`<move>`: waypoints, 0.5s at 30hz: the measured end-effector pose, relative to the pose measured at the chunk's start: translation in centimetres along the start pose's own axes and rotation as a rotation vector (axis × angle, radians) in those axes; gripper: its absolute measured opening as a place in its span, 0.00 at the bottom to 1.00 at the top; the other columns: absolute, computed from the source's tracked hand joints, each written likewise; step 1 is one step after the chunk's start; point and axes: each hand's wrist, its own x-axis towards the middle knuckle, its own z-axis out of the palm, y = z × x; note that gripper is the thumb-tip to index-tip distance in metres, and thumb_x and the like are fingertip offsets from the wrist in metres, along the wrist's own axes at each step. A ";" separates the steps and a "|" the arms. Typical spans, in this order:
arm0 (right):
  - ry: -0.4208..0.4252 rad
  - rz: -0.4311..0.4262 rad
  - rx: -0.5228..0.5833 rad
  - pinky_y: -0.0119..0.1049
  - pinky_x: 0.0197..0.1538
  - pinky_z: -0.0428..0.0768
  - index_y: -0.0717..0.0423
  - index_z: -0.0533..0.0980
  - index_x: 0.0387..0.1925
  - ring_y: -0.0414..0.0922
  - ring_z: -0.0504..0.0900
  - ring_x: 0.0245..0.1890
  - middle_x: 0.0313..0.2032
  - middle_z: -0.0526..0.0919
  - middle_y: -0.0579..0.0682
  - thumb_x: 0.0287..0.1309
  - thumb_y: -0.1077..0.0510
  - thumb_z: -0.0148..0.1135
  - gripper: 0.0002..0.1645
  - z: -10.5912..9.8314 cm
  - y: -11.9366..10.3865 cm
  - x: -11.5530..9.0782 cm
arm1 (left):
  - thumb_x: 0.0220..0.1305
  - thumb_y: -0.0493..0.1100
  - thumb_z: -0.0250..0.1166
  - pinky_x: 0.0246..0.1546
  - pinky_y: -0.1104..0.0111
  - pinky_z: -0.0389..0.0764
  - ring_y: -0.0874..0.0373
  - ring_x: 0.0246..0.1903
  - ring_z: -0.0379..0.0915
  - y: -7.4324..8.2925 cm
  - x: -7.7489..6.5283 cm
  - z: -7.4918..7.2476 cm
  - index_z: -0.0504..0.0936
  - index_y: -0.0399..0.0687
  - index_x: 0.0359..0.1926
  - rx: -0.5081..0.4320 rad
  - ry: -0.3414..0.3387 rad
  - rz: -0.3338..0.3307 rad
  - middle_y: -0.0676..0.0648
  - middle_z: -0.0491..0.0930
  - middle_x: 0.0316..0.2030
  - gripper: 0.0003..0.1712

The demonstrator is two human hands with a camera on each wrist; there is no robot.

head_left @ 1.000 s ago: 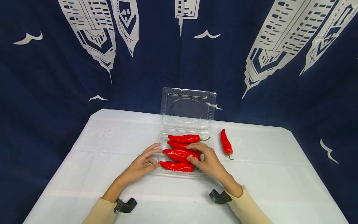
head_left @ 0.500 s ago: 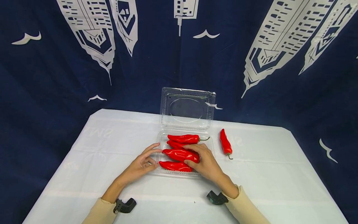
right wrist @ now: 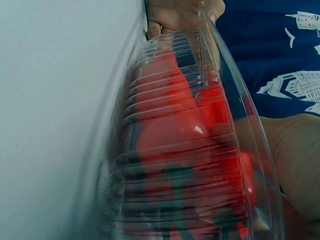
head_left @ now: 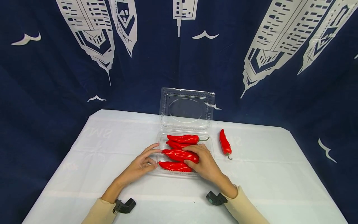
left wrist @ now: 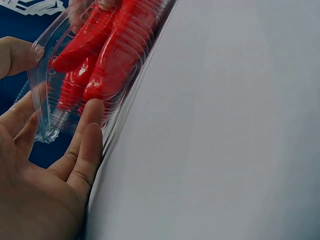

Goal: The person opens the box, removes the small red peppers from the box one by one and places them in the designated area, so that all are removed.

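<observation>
A clear plastic clamshell container (head_left: 205, 174) lies open on the table, holding several red chili peppers in rows. My right hand (head_left: 205, 163) reaches over its right side and grips a chili pepper (head_left: 177, 154), thumb on the near side and fingers on the far side. Beside that one lies the nearest pepper (head_left: 174, 166), its stem end under my hand. My left hand (head_left: 139, 166) touches the container's left wall and rim with spread, relaxed fingers. The left wrist view shows fingertips (left wrist: 92, 110) against the ribbed wall. Through the clear side, green stems (right wrist: 182, 200) appear in the right wrist view.
Another red chili pepper (head_left: 225, 144) lies on the white-covered table (head_left: 265, 174), right of the container. The raised lid (head_left: 186, 109) leans back near the table's far edge. Behind it hangs a navy curtain (head_left: 156, 68) with white building prints.
My right hand has shifted slightly left along the gripped pepper, then stays nearly still. My left hand keeps its place at the container. The whole head view drifts slightly.
</observation>
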 end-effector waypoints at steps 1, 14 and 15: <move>0.000 -0.002 0.000 0.42 0.53 0.75 0.47 0.81 0.54 0.41 0.73 0.48 0.52 0.84 0.43 0.50 0.60 0.77 0.27 0.0 0.0 0.0 | 0.68 0.38 0.64 0.44 0.70 0.82 0.50 0.45 0.80 0.0 0.0 0.0 0.69 0.56 0.71 0.002 0.001 -0.002 0.54 0.49 0.78 0.32; -0.002 -0.035 0.031 0.44 0.57 0.77 0.45 0.81 0.54 0.42 0.75 0.53 0.54 0.82 0.43 0.50 0.64 0.75 0.28 -0.3 0.1 0.0 | 0.68 0.37 0.64 0.44 0.70 0.82 0.53 0.44 0.80 0.0 0.0 0.1 0.69 0.55 0.71 -0.008 -0.003 0.009 0.53 0.49 0.78 0.32; -0.003 -0.039 0.034 0.44 0.57 0.77 0.45 0.81 0.54 0.42 0.74 0.54 0.54 0.81 0.43 0.50 0.64 0.75 0.28 -0.3 0.1 0.0 | 0.68 0.37 0.64 0.44 0.70 0.82 0.53 0.44 0.80 0.0 0.0 0.0 0.69 0.55 0.70 -0.007 -0.002 0.006 0.53 0.49 0.78 0.32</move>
